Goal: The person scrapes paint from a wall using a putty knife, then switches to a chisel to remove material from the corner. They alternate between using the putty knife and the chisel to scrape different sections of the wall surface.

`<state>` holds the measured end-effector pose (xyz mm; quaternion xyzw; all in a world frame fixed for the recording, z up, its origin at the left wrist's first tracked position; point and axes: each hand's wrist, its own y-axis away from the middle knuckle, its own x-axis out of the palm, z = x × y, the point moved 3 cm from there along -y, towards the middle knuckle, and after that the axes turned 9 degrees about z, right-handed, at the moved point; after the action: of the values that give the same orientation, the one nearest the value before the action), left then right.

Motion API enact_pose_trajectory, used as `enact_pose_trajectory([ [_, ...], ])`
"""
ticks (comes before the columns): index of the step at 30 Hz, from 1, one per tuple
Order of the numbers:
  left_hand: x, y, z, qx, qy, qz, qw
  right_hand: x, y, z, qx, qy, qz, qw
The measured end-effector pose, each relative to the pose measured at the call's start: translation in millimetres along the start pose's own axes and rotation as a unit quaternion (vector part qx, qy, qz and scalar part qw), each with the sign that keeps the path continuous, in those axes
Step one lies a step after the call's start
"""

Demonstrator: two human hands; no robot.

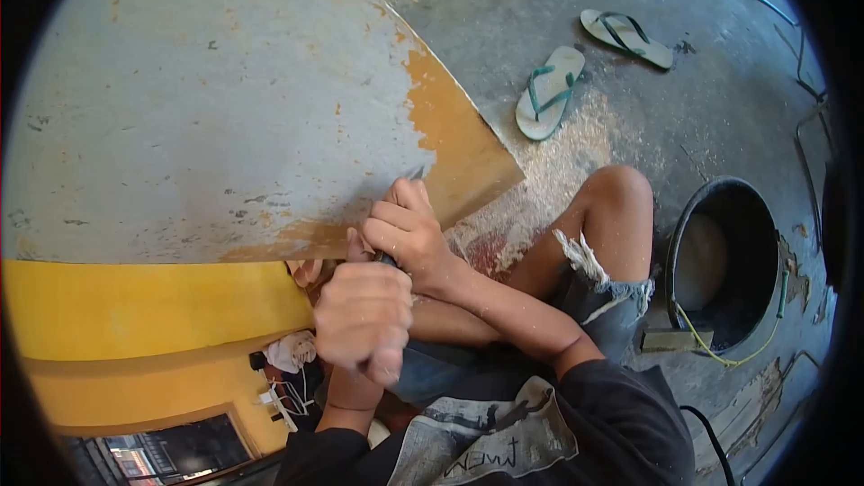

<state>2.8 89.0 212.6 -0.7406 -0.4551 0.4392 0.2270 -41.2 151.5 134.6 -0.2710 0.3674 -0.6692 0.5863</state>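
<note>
Left: a large grey panel (pixel 225 108) with worn orange patches, its far side running out of view into the dark lens border. Below it lie a yellow surface (pixel 153 310) and a dark opening (pixel 180 450), the latter cut off by the lower margin. Beside these, a pale cloth (pixel 292 353) and white cables (pixel 286 403) form a tangle too small to resolve.

Centre: the left hand (pixel 362 319), blurred, is clenched around the rear of a tool (pixel 385 258); toes (pixel 306 272) show partly behind it. Only a short length of dark handle is visible between the two fists. The right hand (pixel 405 227) grips the same tool farther forward, fingers wrapped, covering most of the shaft. The tool's pale tip protrudes over the panel near its corner, beside an orange patch; whether it touches cannot be told.

Right: pale shavings (pixel 531 180) cover the floor (pixel 450 0), partly hidden by a bent leg (pixel 621 198) in torn denim. Beyond are two sandals (pixel 549 94). A black bucket (pixel 756 252), its interior shadowed, stands beside a small block (pixel 657 339). Thin metal bars (pixel 801 135) are cropped at the margin.
</note>
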Motion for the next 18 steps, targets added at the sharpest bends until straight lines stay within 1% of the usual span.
enact_pose_trajectory([
  [1, 2, 0, -2, 0.008, 0.002, 0.007, 1.000, 0, 1, 1, -0.019, 0.034, -0.011, 0.999],
  [2, 4, -1, -1, 0.021, 0.001, 0.012, 1.000, -1, 0, -5, -0.023, 0.034, -0.010, 0.999],
  [3, 4, 1, 7, -0.013, 0.042, -0.024, 0.999, -1, 1, -9, 0.002, 0.034, -0.001, 0.999],
  [4, -2, -3, 16, 0.011, 0.084, -0.012, 0.996, -1, 0, -12, 0.025, 0.037, 0.006, 0.999],
  [5, -2, -5, 13, 0.017, 0.058, 0.008, 0.998, -2, 0, -10, 0.015, 0.014, 0.013, 1.000],
  [6, -1, -3, 3, 0.015, 0.035, 0.029, 0.999, -2, 1, -8, 0.018, 0.019, 0.010, 1.000],
  [7, 1, 0, -6, 0.006, 0.041, 0.031, 0.999, -1, 5, -1, 0.006, 0.031, 0.012, 0.999],
  [8, 4, 0, -7, -0.054, -0.102, 0.010, 0.993, -2, 2, -2, -0.021, 0.047, 0.014, 0.999],
  [9, 3, 2, -10, -0.121, -0.247, -0.013, 0.961, -2, 1, -10, -0.014, 0.006, 0.011, 1.000],
  [10, -5, 13, 9, -0.126, -0.027, -0.060, 0.990, 2, 3, -18, 0.025, 0.039, -0.005, 0.999],
  [11, -8, 21, 14, -0.091, -0.006, -0.051, 0.995, 5, 8, -16, 0.026, 0.020, 0.006, 0.999],
  [12, -4, 7, 16, -0.050, 0.022, -0.036, 0.998, 2, 5, -15, 0.025, 0.010, 0.014, 1.000],
  [13, -3, 5, 13, -0.054, 0.029, -0.032, 0.998, 0, 5, -11, 0.033, 0.015, 0.011, 0.999],
  [15, 0, 6, -2, 0.031, 0.016, 0.001, 0.999, -3, 3, -1, -0.013, 0.026, 0.019, 0.999],
  [16, -2, 14, 9, -0.052, -0.084, -0.005, 0.995, -1, 7, -2, -0.013, 0.019, 0.024, 0.999],
  [18, -11, 16, 27, -0.083, 0.077, -0.026, 0.993, 3, 9, -20, 0.050, 0.019, 0.020, 0.998],
])
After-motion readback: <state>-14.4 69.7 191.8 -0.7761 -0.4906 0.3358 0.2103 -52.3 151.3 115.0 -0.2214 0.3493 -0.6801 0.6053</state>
